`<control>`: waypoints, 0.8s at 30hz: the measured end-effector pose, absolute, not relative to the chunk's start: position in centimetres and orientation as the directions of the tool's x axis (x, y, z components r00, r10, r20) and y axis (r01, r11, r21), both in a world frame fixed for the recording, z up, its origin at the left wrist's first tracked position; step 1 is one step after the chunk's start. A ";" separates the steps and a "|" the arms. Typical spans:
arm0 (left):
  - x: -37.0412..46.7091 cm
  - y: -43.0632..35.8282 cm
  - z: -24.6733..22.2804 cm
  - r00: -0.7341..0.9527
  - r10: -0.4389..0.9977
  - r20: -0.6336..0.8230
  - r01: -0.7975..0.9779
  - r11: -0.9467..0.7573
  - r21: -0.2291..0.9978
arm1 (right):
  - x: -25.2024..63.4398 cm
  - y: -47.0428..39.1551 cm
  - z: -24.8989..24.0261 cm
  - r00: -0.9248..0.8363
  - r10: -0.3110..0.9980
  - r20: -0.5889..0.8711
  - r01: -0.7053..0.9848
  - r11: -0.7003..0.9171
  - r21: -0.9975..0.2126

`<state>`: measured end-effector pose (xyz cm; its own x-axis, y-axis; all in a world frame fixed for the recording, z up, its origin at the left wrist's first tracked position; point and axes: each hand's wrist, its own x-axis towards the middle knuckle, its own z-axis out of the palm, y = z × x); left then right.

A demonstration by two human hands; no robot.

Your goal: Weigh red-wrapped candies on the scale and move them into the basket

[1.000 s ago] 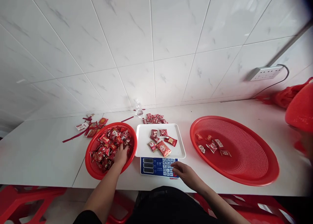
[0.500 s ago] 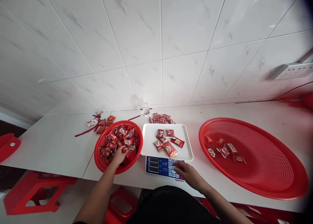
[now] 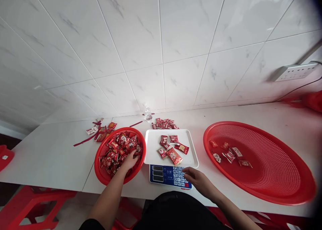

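My left hand reaches into the round red basket, among many small red packets; its fingertips touch packets at the right side, and whether one is gripped is unclear. Over the right edge of the blue scale panel hovers my right hand, fingers apart and slightly curled, holding nothing. Several red and gold packets lie on the scale's white tray.
A large oval red basket with several packets stands at the right. Behind the tray are a packet pile and a clear bottle. More packets and a dark red ribbon lie back left. Red stools stand below.
My left hand has moved right within the basket, toward its right side. My right hand stays beside the scale panel, with little movement. The camera view has shifted slightly.
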<state>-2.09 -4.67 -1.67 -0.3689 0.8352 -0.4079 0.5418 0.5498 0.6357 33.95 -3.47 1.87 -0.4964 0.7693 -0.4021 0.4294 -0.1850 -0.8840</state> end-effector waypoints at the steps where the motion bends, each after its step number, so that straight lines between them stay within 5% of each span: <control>1: -2.1 -4.5 -1.8 -0.367 0.840 -0.400 0.548 0.543 0.637 | 33.9 -3.4 2.0 -0.494 0.769 -0.405 0.436 -0.183 -0.881; 13: -2.3 -4.1 -2.2 -0.226 0.877 -0.423 0.598 0.468 0.651 | 33.6 -2.3 2.7 -0.514 0.756 -0.406 0.432 -0.181 -0.883; 24: -2.0 -4.5 -3.9 -0.415 0.841 -0.348 0.767 0.529 0.363 | 33.4 -2.5 2.5 -0.494 0.766 -0.412 0.430 -0.197 -0.881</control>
